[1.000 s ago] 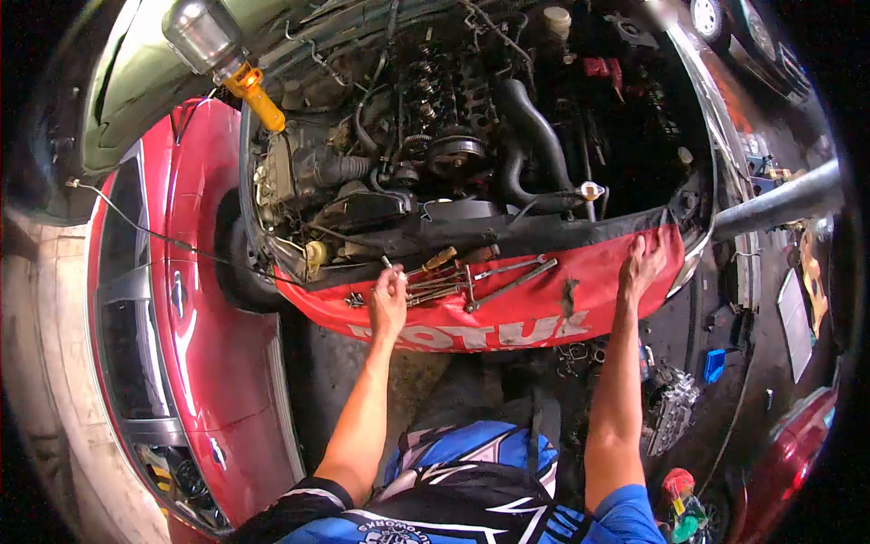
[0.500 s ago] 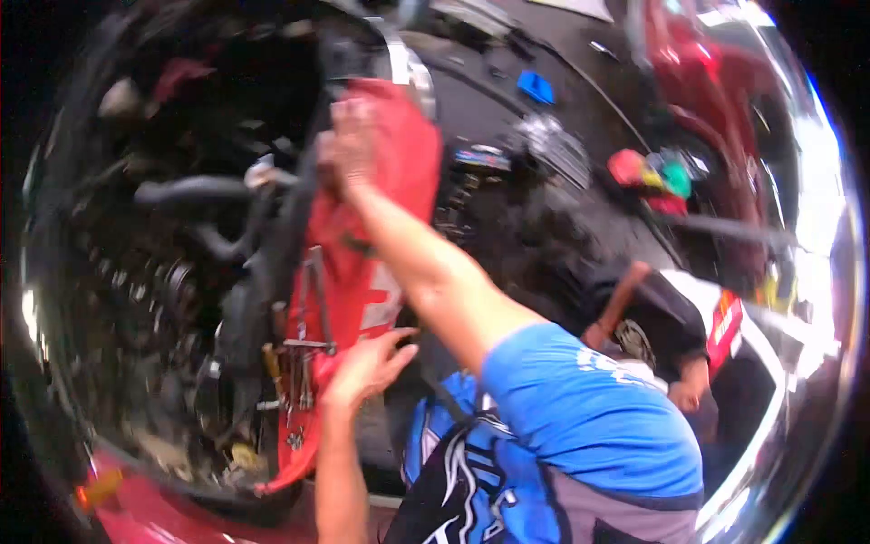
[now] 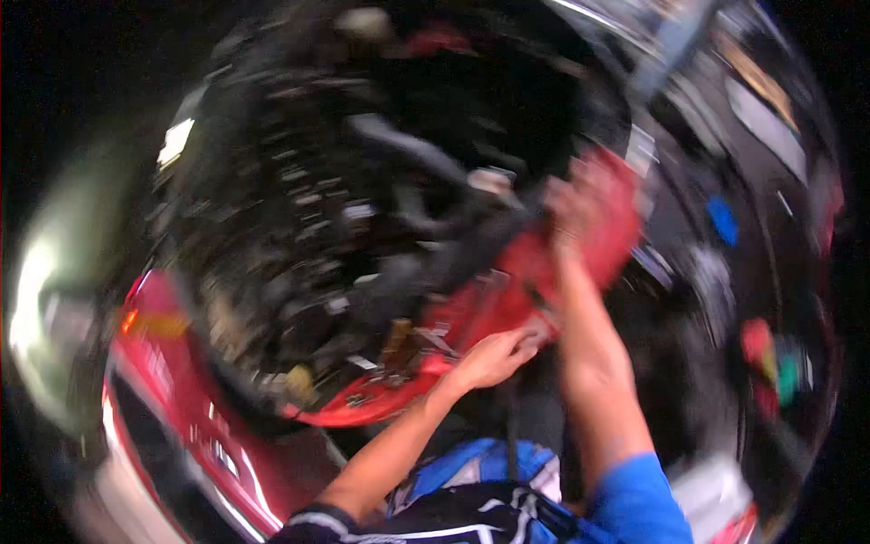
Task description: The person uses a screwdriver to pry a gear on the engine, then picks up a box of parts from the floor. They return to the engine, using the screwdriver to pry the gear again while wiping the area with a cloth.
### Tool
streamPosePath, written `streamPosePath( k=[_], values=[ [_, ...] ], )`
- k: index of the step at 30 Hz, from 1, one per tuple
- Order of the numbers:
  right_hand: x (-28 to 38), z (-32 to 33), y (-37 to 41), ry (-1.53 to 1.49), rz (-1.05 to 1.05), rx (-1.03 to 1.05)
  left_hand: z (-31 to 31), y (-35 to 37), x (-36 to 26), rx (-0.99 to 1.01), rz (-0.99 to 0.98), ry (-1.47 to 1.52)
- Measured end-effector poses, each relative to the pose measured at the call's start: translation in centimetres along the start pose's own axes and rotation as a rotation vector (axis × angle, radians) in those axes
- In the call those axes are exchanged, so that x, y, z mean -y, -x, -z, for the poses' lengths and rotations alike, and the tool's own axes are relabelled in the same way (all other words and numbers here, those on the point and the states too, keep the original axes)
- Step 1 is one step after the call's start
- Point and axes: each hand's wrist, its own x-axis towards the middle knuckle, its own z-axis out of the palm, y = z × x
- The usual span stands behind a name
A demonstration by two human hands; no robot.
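A red sheet-like cover (image 3: 485,304) drapes over the front edge of a car's open engine bay. Flat on the upper part of that cover rests my right hand (image 3: 577,201), its fingers spread but smeared by motion. My left hand (image 3: 497,357) is at the cover's near edge, lower down, with fingers stretched out and nothing visible in it. Blurred metal tools (image 3: 437,339) lie on the cover to the left of my left hand.
The dark engine bay (image 3: 317,208) with hoses and parts fills the upper left. A red fender (image 3: 195,399) curves along the lower left. On the floor to the right are a blue item (image 3: 722,219) and a red and green object (image 3: 788,376).
My view has swung left, so the engine bay, cover and both hands sit further right. My right hand stays on the cover; my left hand is closer to its edge.
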Motion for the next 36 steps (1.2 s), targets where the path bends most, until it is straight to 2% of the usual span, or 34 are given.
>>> streamPosePath(
  k=[1, 3, 4, 5, 6, 7, 8, 11, 12, 13, 14, 17, 21, 22, 24, 27, 29, 31, 34, 36],
  values=[
    [0.0, 0.1, 0.0, -0.063, 0.02, -0.012, 3.6, 0.6, 1.3, -0.23, 0.055, 0.035],
    [0.8, 0.4, 0.5, -0.168, 0.04, -0.076, 11.3, 3.7, -0.1, -0.601, 0.157, 0.141],
    [0.5, 0.1, 0.5, 0.034, -0.03, 0.014, 13.9, 5.7, -0.3, -0.867, 0.102, 0.175],
    [1.8, 1.3, -0.3, 0.05, -0.051, 0.042, 16.0, 7.6, -0.4, -1.103, 0.033, 0.225],
    [2.4, 1.7, -0.1, 0.052, -0.06, 0.056, 17.9, 10.3, -2.4, -1.314, -0.118, 0.197],
    [2.1, 1.5, -0.2, 0.061, -0.076, 0.067, 19.3, 12.6, -3.3, -1.475, -0.187, 0.129],
    [2.0, 0.9, 0.0, 0.057, -0.071, 0.053, 20.4, 14.3, -3.6, -1.72, -0.204, 0.004],
    [0.9, 0.4, 0.4, 0.08, -0.055, 0.042, 24.6, 20.2, -3.6, -2.115, -0.235, -0.434],
    [1.4, 1.0, 0.1, 0.08, -0.044, 0.046, 25.8, 22.0, -3.7, -2.203, -0.166, -0.465],
    [1.8, 1.4, 0.0, 0.08, -0.035, 0.05, 27.1, 24.0, -3.1, -2.24, -0.073, -0.594],
    [1.8, 1.5, 0.0, 0.095, -0.008, 0.044, 28.2, 24.6, -3.9, -2.268, -0.138, -0.51],
    [1.6, 1.2, 0.1, 0.073, -0.007, 0.023, 29.8, 26.6, -4.2, -2.226, -0.111, -0.361],
    [1.8, 1.3, 0.3, 0.117, -0.035, 0.052, 28.1, 25.5, -3.3, -2.159, -0.085, -0.667],
    [2.1, 1.7, 0.2, 0.074, -0.022, 0.036, 27.7, 25.0, -2.1, -2.128, -0.109, -0.659],
    [0.1, 1.4, 0.0, 0.096, -0.017, 0.062, 27.0, 24.0, 0.0, -2.109, -0.006, -0.688],
    [1.3, 0.9, 0.0, -0.043, 0.029, 0.014, 27.6, 24.5, 0.3, -2.117, 0.072, -0.743],
    [1.4, 0.9, 0.0, 0.046, 0.017, 0.015, 28.2, 24.7, -0.3, -2.148, -0.008, -0.609],
    [1.3, 0.9, 0.2, 0.013, -0.01, 0.02, 29.2, 25.3, 0.2, -2.161, -0.012, -0.622],
    [0.7, 0.7, 0.4, 0.064, 0.001, 0.056, 30.7, 25.9, -0.3, -2.177, -0.149, -0.458],
    [0.6, 0.7, 0.3, 0.055, -0.009, 0.041, 31.6, 26.4, -0.6, -2.105, -0.223, -0.262]
  ],
)
